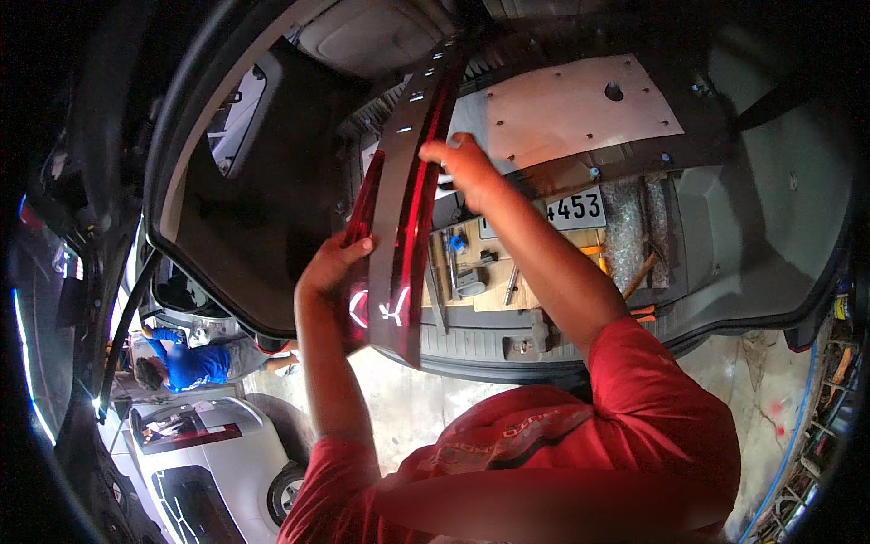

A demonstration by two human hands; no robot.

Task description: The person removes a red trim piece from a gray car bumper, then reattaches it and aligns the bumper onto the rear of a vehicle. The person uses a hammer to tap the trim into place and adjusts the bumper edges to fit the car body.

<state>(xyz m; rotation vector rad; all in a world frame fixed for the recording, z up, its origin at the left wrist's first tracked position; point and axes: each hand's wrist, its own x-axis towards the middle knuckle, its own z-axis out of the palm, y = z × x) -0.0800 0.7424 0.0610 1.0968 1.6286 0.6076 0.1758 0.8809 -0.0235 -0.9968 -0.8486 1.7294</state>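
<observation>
The left hand grips the left edge of a long red-and-gray panel held over an open car trunk as the right hand touches its opposite edge, that grip's closure unclear.

Seen from the left of two wide fisheye cameras worn on a person's head, the view faces down and forward, over the wearer's short-sleeved red cloth shirt along the lower edge and into a car's open cargo area lined with grey plastic. The bare left hand and bare right hand sit near the lens, either side of a long grey panel with glossy red strips. At lower left, the wide angle also takes in a white car with dark windows, farther off. Straight edges curve toward the dark rim.
</observation>
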